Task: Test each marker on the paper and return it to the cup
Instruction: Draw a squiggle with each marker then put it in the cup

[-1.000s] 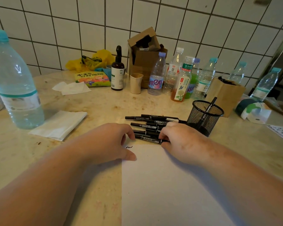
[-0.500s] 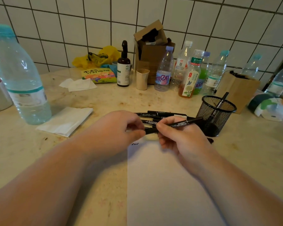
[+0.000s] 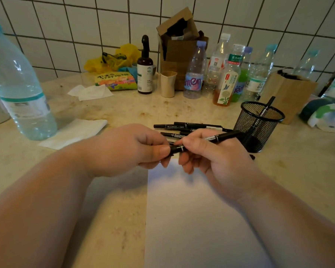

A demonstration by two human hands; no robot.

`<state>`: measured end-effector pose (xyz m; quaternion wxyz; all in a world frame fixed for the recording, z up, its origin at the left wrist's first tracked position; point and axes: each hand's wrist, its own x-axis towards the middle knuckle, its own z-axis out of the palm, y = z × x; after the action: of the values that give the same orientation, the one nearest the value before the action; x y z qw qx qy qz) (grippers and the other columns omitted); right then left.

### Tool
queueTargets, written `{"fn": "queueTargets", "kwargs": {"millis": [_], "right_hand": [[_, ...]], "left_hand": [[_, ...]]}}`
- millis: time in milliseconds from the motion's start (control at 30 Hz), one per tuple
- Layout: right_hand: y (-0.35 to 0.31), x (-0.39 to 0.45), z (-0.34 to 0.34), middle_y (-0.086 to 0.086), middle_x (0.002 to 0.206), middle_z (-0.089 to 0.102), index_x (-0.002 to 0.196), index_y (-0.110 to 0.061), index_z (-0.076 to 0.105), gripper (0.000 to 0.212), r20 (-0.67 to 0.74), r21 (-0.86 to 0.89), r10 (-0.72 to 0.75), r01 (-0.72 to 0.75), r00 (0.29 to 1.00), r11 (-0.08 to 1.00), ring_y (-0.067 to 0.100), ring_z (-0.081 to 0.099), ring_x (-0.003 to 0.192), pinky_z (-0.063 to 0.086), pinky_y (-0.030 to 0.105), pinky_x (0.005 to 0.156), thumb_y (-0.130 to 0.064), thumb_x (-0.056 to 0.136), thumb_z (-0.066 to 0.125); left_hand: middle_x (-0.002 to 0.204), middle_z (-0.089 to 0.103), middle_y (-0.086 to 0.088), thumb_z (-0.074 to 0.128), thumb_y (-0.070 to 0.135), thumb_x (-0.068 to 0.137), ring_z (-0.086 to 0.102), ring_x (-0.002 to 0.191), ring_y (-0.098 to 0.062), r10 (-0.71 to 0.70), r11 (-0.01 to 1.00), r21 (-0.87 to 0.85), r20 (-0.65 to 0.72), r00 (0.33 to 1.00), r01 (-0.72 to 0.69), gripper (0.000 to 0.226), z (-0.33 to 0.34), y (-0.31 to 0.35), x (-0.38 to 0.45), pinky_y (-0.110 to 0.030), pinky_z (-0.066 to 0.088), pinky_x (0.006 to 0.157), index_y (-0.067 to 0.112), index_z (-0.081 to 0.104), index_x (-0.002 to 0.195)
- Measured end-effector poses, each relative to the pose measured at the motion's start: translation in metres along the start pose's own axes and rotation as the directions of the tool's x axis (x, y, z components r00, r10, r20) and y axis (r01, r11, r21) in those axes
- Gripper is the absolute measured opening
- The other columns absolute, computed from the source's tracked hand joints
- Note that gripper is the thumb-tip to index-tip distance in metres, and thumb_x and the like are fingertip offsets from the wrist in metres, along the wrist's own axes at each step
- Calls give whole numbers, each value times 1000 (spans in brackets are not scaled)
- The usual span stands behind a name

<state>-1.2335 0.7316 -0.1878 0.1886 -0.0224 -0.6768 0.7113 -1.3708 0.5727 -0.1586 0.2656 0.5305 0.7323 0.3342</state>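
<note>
A black marker (image 3: 223, 136) is held level above the top edge of the white paper (image 3: 191, 219). My right hand (image 3: 215, 153) grips its barrel. My left hand (image 3: 135, 149) pinches the marker's left end, where the cap sits. Several more black markers (image 3: 190, 127) lie in a loose pile on the counter just behind my hands. The black mesh cup (image 3: 258, 124) stands to the right of the pile, with one marker (image 3: 267, 106) leaning inside it. My hands cover the top of the paper.
A large water bottle (image 3: 19, 88) stands at the left, a folded napkin (image 3: 74, 132) beside it. Along the tiled wall: several bottles (image 3: 226, 74), a brown pump bottle (image 3: 145, 70), a small beige cup (image 3: 168, 84), cardboard boxes (image 3: 179, 47).
My right hand picked a marker from the pile and lifted it. My left hand left the paper and closed on the marker's left end. The view moved closer.
</note>
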Motion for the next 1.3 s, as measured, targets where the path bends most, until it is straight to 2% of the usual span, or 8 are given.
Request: {"fn": "queueTargets", "kwargs": {"millis": [67,133,233,300,367,567,1033,1300], "right_hand": [[-2,0,-1,15,62,67,79,-8,78,13,-13,17,-10,10,1000,1000,23,61,54,50,29,53,-10,85,67],[-4,1,-7,12,53,62,69,-10,78,14,-133,54,-12,20,991,998,21,56,47,45,27,47,-8,77,66],[-4,4,-15,8,50,58,62,-15,74,23,-280,-2,-4,3,960,1000,19,50,43,39,27,44,-13,80,61],[2,5,-13,8,55,63,65,-17,74,28,-300,-82,40,-67,953,994,18,51,44,39,28,45,-16,91,62],[8,6,-9,8,61,67,72,-15,73,26,-297,-163,92,-145,950,976,19,55,50,42,33,52,-20,95,63],[14,9,-3,12,68,73,80,-12,71,14,-294,-243,149,-225,944,944,22,65,59,51,36,59,-16,93,67],[17,8,-1,11,73,76,84,-12,74,11,-268,-331,129,-217,955,918,23,72,64,57,36,66,-17,93,68],[18,8,-1,11,72,76,84,-14,74,11,-262,-351,125,-215,957,911,22,72,64,57,36,66,-17,93,68]], "left_hand": [[54,44,6,53,38,92,35,52,-8,32,994,-111,95,995,-22,31,-6,-5,-5,-16,32,54,21,69,72],[55,42,0,54,38,91,34,53,-11,30,982,-187,83,996,-14,31,-13,-9,-9,-16,32,54,19,71,72],[54,47,-1,57,40,94,38,55,-14,-97,947,-321,-257,962,9,33,-13,-10,-2,-28,36,64,20,74,75],[56,57,3,50,41,98,47,56,-14,-200,974,-194,-464,863,121,36,-6,-9,7,-34,42,66,23,73,77],[65,67,6,48,44,98,58,63,-16,-224,971,-41,-518,825,238,33,0,-9,12,-33,48,64,28,70,80],[73,69,9,48,43,99,63,72,-12,-231,928,158,-468,853,338,31,9,-11,14,-32,51,64,28,64,77],[73,74,21,51,45,98,65,75,-1,-263,924,152,-415,871,351,20,9,-12,15,-32,55,77,33,65,89],[72,74,22,51,45,98,67,74,-3,-276,923,142,-405,871,359,19,10,-13,16,-31,55,74,34,64,89]]}}
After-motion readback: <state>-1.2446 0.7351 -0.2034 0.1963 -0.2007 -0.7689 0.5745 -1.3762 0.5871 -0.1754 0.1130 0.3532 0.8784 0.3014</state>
